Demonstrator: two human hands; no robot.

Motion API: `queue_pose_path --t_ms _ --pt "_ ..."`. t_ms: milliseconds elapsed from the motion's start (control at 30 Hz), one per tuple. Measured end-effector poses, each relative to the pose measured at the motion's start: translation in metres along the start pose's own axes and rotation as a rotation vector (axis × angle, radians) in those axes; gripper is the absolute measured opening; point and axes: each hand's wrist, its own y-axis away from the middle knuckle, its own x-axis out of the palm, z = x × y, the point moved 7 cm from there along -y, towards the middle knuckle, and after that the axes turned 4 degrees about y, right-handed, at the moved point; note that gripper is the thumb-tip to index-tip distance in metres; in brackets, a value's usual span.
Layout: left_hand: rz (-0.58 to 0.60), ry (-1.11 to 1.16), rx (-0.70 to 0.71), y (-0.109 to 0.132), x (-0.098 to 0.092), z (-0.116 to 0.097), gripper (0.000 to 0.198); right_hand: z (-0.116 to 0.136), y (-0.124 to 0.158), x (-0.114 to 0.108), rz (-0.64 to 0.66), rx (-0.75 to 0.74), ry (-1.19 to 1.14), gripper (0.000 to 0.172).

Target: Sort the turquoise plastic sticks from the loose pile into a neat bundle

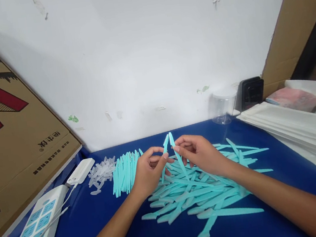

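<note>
Turquoise eyebrow razors lie in a loose, criss-crossed pile (197,191) on the blue table. Above the pile, my left hand (152,169) pinches one eyebrow razor (166,144) between thumb and fingers, its head end up. Close beside it, my right hand (196,153) grips a second eyebrow razor (178,156), also head up and slanting down to the right. The tops of the two razors nearly meet; whether they touch I cannot tell. Left of my left hand, a neater row of razors (126,172) lies side by side, with small clear plastic caps (102,173) heaped next to it.
A white power strip (49,196) with cables and a white adapter (81,171) sit at the left, by a printed cardboard box (15,127). Along the back right stand a clear jar (223,107) and a black object (251,92). White trays (294,126) are stacked at the right.
</note>
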Motion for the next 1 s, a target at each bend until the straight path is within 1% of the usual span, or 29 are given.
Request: queue_pose_path --t_ms 133,267,433,533,633,767,867,933,1000 --pt "0.028 0.01 -0.002 0.003 0.003 0.001 0.037 -0.005 0.001 0.004 0.032 0.03 -0.025 0.036" --pt "0.055 0.016 -0.001 0.005 0.008 0.001 0.036 -0.006 0.001 0.005 0.032 0.035 -0.051 0.037" --pt "0.09 0.07 -0.017 0.005 0.013 0.005 0.036 -0.01 0.0 0.01 0.018 0.075 -0.227 0.043" --pt "0.096 0.089 -0.022 0.005 0.013 0.008 0.036 -0.01 0.0 0.016 0.044 0.104 -0.287 0.045" --pt "0.09 0.108 -0.032 0.005 0.013 0.009 0.037 -0.006 0.0 0.017 0.067 0.097 -0.291 0.045" --pt "0.1 0.149 -0.046 0.003 0.013 0.007 0.04 -0.002 -0.001 0.013 0.057 0.062 -0.286 0.047" --pt "0.116 0.168 -0.034 0.0 0.01 0.005 0.036 -0.002 -0.001 0.012 0.058 0.048 -0.28 0.05" --pt "0.139 0.17 -0.043 -0.002 0.009 0.007 0.033 -0.002 0.0 0.012 0.073 0.06 -0.271 0.05" --pt "0.19 0.212 -0.078 -0.002 0.011 0.008 0.031 -0.002 0.001 0.013 0.092 0.077 -0.263 0.049"
